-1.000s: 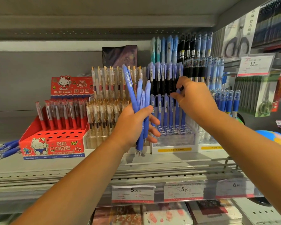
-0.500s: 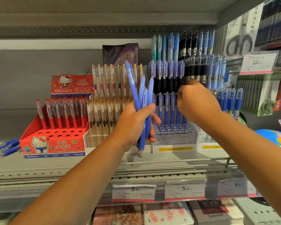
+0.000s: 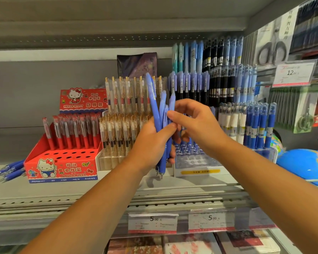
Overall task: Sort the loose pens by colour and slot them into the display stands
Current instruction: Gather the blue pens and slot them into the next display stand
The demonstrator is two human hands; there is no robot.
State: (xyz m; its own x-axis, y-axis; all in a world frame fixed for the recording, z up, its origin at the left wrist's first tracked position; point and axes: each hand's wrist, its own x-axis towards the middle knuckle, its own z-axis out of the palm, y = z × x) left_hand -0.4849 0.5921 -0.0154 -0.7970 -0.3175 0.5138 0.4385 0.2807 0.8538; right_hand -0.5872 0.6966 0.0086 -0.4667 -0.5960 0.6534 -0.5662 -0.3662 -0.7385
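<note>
Spanning the whole view, grey metal shelf (image 3: 44, 189) carries three pen displays side by side. Biggest is the tiered clear display stand (image 3: 196, 164) on the right, with rows of light blue, black and dark blue pens and its front row of holes open. Far left is the red Hello Kitty stand (image 3: 62, 169), red pens at the back, front holes unfilled. Between them is the clear stand of gold-clip pens (image 3: 117, 129). Blue globe (image 3: 305, 165) sits at the right edge of the shelf.

Both hands are raised in front of the tiered stand, touching each other. Left hand (image 3: 151, 142) grips the bundle of blue pens (image 3: 159, 116) round its middle, pens roughly upright, caps fanned out on top, tips poking out below the fist. Right hand (image 3: 196, 121) is just right of the bundle, fingers curled onto its upper part, index tip on one pen. Exact pinch is hard to see, as the other fingers are hidden behind the pens. Bundle hangs above the shelf, over the gap between the gold-clip stand and the tiered stand, in no hole.

More loose blue pens (image 3: 9, 170) lie flat on the shelf, left of the red stand, well apart from both hands. Price tags (image 3: 152, 222) run along the shelf edge below.
</note>
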